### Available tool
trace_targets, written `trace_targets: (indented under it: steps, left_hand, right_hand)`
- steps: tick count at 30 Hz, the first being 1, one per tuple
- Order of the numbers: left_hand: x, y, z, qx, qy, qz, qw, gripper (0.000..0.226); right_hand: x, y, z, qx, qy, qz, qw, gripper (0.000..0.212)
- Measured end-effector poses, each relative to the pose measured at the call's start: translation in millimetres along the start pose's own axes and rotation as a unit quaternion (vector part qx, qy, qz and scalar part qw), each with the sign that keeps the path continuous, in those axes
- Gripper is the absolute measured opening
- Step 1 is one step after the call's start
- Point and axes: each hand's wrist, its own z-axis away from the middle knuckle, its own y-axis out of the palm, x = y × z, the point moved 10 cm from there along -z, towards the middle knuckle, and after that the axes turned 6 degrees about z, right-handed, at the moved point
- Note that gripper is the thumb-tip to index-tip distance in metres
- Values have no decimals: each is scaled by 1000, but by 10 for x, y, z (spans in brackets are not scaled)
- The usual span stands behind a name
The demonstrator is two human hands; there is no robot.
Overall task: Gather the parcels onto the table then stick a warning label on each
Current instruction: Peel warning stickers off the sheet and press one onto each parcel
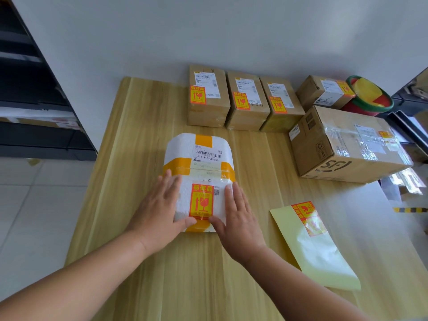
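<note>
Left hand, right hand on foam parcel, boxes behind, label sheet

A red-green basket stands right, dark shelving left.

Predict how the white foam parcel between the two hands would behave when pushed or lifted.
The white foam parcel looks like polystyrene, so it is probably light for its size and stiff. It lies broad and flat on the table, suggesting sliding, not tipping or rolling. The warning label shows a broken glass, so likely fragile.
</note>
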Motion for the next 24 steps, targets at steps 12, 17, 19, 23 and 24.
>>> trace_targets:
  steps: [12, 17, 19, 23, 24]
  left_hand:
    - [825, -436, -36, -58, -134, 5, 989, 122]
    - [979, -787, -431, -85, -149, -60, 983, 104]
    - [1031, -899, -623, -91, -154, -75, 981, 100]
    - [1138, -1072, -1035, -104, -164, -91, 977, 98]
    - [1154, -1115, -1144, -109, -162, -93, 976, 98]
  right_hand:
    - [885, 157, -620, 55, -131, 30, 989, 96]
    - [1041, 85, -1222, 36, -139, 99, 985, 93]
    - [1072, 27, -1490, 20, -147, 130, 980, 92]
    - [1079, -58, -2008, -4, -156, 173, 972, 87]
    - [1086, -78, -2126, -11, -158, 182, 970, 86]
